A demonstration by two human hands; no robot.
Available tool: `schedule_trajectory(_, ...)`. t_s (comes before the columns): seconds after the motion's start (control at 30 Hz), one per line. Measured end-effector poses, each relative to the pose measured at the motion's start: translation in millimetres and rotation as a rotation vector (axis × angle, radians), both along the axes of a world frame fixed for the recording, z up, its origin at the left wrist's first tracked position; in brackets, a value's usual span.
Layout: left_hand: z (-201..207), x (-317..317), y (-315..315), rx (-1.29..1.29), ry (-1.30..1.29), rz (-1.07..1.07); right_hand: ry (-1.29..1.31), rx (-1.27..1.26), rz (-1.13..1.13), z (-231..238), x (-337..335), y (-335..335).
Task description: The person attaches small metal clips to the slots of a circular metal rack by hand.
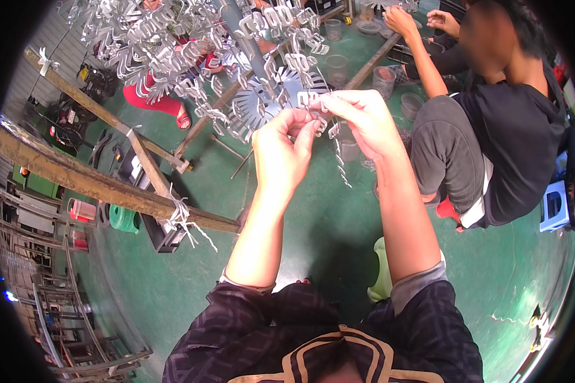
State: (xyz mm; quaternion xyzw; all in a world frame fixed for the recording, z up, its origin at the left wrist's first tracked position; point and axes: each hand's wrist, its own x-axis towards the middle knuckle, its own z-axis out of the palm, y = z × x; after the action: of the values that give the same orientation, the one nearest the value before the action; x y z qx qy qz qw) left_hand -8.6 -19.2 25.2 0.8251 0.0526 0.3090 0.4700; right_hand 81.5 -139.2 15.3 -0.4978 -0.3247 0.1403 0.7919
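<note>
Green floor (326,220); I see left hand (280,145) and right hand (364,122) pinching clip-strung wire (340,158), long axis slanting, tail pointing lower right.

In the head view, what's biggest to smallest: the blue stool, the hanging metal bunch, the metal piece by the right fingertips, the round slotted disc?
1. Hanging metal bunch
2. Round slotted disc, partly covered
3. Blue stool
4. Metal piece by the right hand
</note>
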Motion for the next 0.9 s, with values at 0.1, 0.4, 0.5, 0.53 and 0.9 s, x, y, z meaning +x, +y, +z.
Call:
schedule_trajectory(0.1, 1, 1, 0, 0.002, -0.019, -0.048, -0.002, -0.006, -0.011, 1, -1, -2)
schedule_trajectory(0.4, -5, 7, 7, 0.021, 0.068, -0.034, -0.037, -0.026, -0.009, 0, -2, -3)
schedule_trajectory(0.5, -6, 9, 12, -0.013, 0.099, -0.028, -0.056, -0.041, -0.017, 3, -4, -5)
schedule_trajectory(0.53, -6, 8, 13, -0.028, 0.121, -0.031, -0.063, -0.055, -0.024, 4, -5, -6)
schedule_trajectory(0.9, -67, -19, 3, 0.009, -0.015, 0.052, -0.108, -0.028, -0.186, 26, -10, -18)
